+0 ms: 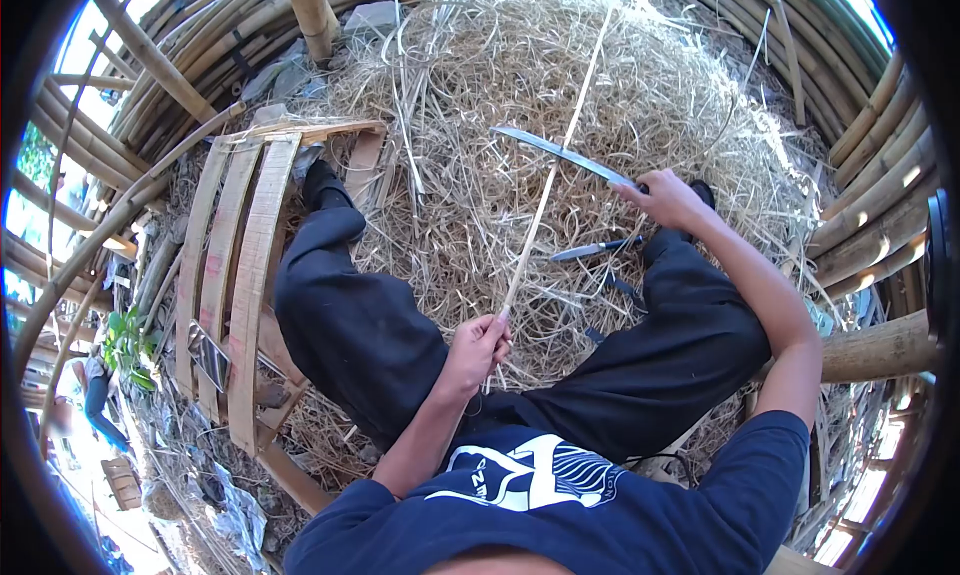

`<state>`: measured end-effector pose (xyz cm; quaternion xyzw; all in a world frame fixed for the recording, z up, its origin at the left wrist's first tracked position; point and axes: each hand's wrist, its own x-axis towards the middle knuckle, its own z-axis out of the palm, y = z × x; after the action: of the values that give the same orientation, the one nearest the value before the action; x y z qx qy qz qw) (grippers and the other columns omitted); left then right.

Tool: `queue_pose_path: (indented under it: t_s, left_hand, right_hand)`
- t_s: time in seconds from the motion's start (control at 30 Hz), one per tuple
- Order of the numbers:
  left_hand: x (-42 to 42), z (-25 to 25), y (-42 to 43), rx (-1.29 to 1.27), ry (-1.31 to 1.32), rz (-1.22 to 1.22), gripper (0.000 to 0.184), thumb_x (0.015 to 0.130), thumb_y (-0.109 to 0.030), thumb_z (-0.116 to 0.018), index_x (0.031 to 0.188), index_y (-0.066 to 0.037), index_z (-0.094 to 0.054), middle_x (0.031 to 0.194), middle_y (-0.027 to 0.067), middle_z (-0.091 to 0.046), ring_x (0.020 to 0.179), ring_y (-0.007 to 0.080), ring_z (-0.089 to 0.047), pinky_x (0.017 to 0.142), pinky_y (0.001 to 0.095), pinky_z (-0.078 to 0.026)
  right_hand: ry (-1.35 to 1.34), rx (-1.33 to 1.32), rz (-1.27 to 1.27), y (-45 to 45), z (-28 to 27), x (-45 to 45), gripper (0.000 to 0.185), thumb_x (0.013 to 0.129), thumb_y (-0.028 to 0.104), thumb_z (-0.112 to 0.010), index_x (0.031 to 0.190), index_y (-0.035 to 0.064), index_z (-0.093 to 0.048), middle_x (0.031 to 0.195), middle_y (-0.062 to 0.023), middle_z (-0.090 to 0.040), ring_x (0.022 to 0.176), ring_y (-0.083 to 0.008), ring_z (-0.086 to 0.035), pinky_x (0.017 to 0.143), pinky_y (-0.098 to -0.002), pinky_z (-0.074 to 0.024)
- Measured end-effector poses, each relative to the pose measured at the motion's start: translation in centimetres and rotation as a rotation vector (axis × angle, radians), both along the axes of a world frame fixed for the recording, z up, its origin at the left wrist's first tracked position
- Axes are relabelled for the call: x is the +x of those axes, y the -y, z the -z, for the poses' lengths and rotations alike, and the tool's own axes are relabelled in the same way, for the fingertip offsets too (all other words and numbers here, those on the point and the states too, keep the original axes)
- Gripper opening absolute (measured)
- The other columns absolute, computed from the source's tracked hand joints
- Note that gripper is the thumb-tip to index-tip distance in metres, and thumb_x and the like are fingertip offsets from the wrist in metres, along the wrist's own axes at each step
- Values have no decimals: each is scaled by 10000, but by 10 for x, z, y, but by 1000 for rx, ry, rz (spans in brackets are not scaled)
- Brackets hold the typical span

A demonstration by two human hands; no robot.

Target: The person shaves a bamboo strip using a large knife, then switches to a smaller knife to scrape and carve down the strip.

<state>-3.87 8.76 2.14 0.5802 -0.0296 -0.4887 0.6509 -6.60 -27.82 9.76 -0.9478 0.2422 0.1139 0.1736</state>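
Note:
My left hand (pixel 478 353) is closed around the near end of a long, thin bamboo strip (pixel 541 213), which runs up and away over the shavings. My right hand (pixel 672 200) grips a machete (pixel 585 162) by its handle, most of which the fingers hide. Its long, slightly curved blade points left and crosses the strip beyond its middle; whether the edge touches it I cannot tell. Below the right hand, between my legs, a smaller knife (pixel 588 250) with a dark handle lies on the bamboo shavings (pixel 470 165).
A wooden slatted pallet (pixel 262 285) leans by my left leg. Bamboo pole walls (pixel 870 210) curve around both sides, and an upright post (pixel 311 20) stands ahead. Behind the left wall is another person (pixel 95 395). Plastic scraps (pixel 240 510) lie at the lower left.

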Motion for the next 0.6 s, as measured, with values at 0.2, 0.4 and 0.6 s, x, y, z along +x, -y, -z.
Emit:
queue_pose_path:
  t_s: [0.2,0.4,0.6]
  left_hand:
    - [1,-1,0,3,54,-18,350,996,-293,-481,748,-51,-536,499,-32,-438,376,34,-319,361,205,-223]
    - [-2,1,2,12,136,-77,258,982,-256,-521,943,-12,-594,533,-43,-443,441,23,-371,411,196,-266]
    - [-9,8,11,30,231,-145,445,965,-235,-560,1378,-95,-469,592,-53,-483,473,11,-393,439,194,-324]
  right_hand:
    - [-44,-18,-182,-29,-23,2,705,806,698,-530,921,27,-715,653,-199,-630,646,-307,-653,642,-436,-516]
    - [-28,-159,-408,-26,-15,9,636,814,674,-534,857,64,-708,695,-181,-645,688,-317,-657,672,-454,-522]
    - [-58,-156,-2,-7,-8,6,699,847,658,-508,829,-17,-690,678,-195,-646,669,-311,-659,661,-439,-520]
